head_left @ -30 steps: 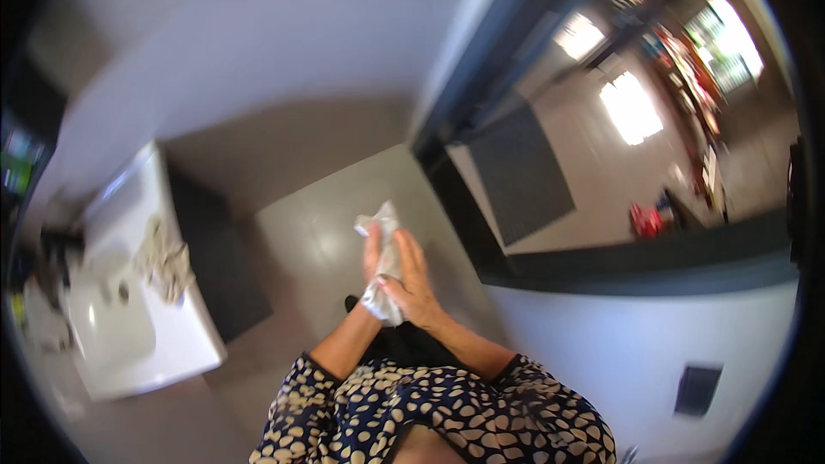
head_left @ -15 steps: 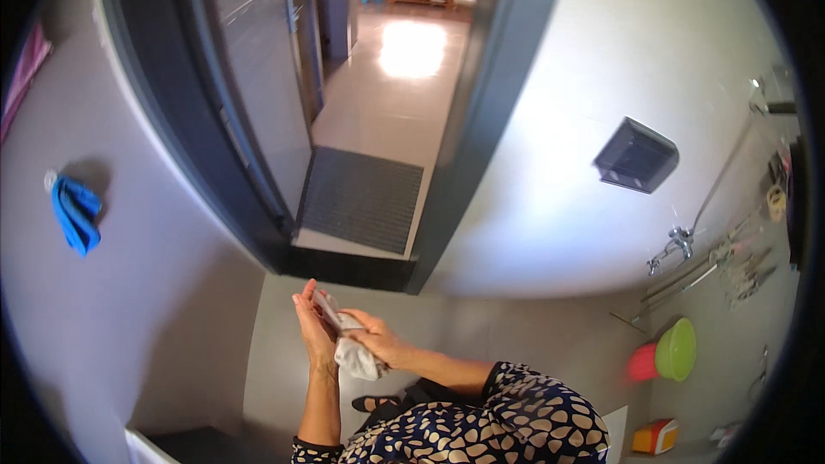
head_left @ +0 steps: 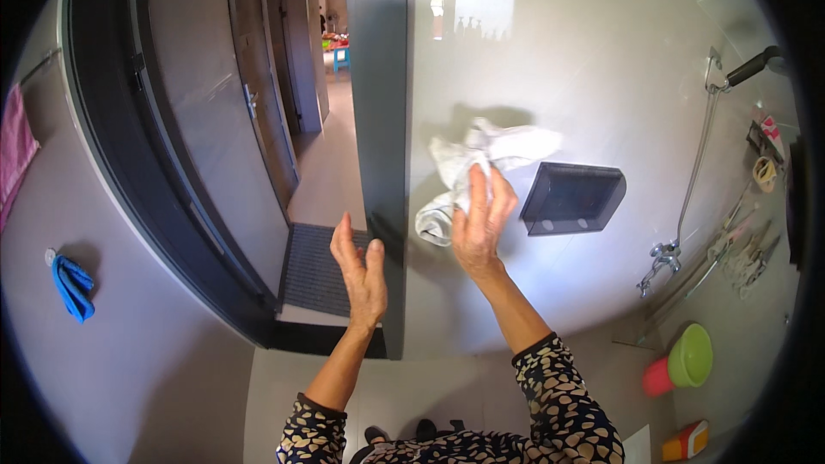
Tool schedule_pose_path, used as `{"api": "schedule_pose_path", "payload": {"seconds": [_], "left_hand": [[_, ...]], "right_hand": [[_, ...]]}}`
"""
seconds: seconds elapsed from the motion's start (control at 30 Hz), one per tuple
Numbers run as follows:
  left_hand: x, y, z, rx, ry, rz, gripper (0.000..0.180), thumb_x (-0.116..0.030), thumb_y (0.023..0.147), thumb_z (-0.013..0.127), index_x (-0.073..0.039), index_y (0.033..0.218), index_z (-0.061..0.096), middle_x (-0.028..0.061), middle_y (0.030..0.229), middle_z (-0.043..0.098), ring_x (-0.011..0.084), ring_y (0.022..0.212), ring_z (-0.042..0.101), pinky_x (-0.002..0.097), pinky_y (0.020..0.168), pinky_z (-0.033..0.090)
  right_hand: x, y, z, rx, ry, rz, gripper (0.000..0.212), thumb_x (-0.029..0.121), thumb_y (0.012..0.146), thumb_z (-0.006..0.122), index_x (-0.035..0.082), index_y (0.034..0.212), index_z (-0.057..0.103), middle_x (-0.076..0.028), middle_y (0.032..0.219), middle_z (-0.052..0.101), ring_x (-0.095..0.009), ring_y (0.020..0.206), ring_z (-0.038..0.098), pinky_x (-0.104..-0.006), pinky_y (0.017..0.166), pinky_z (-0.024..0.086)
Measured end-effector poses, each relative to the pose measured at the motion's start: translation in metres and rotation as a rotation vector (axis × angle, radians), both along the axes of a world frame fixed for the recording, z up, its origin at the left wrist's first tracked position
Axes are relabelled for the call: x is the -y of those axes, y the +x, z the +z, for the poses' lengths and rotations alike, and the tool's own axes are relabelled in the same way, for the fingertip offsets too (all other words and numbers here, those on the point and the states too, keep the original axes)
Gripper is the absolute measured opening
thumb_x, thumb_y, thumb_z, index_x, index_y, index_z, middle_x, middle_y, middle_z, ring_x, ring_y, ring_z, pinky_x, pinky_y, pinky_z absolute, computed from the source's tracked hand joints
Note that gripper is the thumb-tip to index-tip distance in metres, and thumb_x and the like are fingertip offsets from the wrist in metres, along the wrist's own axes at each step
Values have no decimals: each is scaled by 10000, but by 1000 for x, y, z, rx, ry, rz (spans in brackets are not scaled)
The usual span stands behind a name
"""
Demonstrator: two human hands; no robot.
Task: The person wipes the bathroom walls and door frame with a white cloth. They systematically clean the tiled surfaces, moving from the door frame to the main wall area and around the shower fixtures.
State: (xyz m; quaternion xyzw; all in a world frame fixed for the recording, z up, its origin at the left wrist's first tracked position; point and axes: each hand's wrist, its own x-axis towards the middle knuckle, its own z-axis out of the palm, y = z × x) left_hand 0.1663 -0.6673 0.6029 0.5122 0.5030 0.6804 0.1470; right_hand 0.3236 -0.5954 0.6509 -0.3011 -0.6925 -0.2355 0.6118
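A crumpled white cloth (head_left: 507, 148) hangs from my right hand (head_left: 483, 225), which is raised in front of the pale tiled wall (head_left: 481, 301). Its fingers close on the lower middle of the cloth, and loose ends spread to both sides. Whether the cloth touches the wall I cannot tell. My left hand (head_left: 363, 283) is lifted in front of the doorway, beside the dark door frame (head_left: 382, 120). Nothing is in it, and its fingers and thumb stand apart. Just right of the cloth, a dark translucent wall box (head_left: 574, 198) is mounted.
A grey door (head_left: 202, 77) stands open on the left, with a ribbed dark mat (head_left: 318, 271) at the threshold. A blue cloth (head_left: 73, 286) hangs on the left wall. At the right are a shower hose (head_left: 698, 172), a tap (head_left: 660, 265), a green basin (head_left: 692, 356) and a red bucket (head_left: 657, 376).
Both hands have risen and separated. My right hand has carried the white cloth up and right, to the wall; my left no longer meets it. The view has turned toward the right.
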Motion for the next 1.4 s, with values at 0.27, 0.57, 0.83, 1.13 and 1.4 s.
{"api": "schedule_pose_path", "payload": {"seconds": [0.27,0.57,0.83,1.13,1.4], "left_hand": [[-75,14,44,-432,366,322,612,-256,924,529,-17,1422,264,243,1437,222,384,1307,274,465,1055,239],[-118,-6,64,-563,566,417,606,-204,898,573,28,1389,305,243,1441,150,385,1335,232,446,1083,264],[-127,0,61,-511,620,405,609,-247,848,639,-15,1358,402,351,1362,308,466,1220,395,475,974,390],[-124,0,61,-522,631,381,651,-199,786,694,-6,1342,415,378,1344,303,500,1179,427,484,935,419],[-124,-6,62,-553,680,382,646,-220,792,702,-23,1341,424,381,1339,302,492,1171,440,477,915,437]], "right_hand": [[-55,-17,9,341,267,-97,418,83,741,617,108,1159,603,-107,1187,524,-280,1053,463,-375,764,413],[-108,15,40,-112,38,-158,464,153,738,641,77,1190,566,-239,1318,351,-389,1166,341,-487,962,301],[-82,0,60,-21,6,-232,396,96,757,571,30,1147,592,-152,1147,569,-309,1070,471,-467,961,235],[-71,-37,116,150,244,-216,388,12,702,610,89,1079,662,-201,1283,510,-315,1254,425,-439,1006,270],[-106,0,201,24,425,-358,298,98,773,589,91,1061,665,-146,1198,566,-297,1273,387,-454,1048,247]]}}
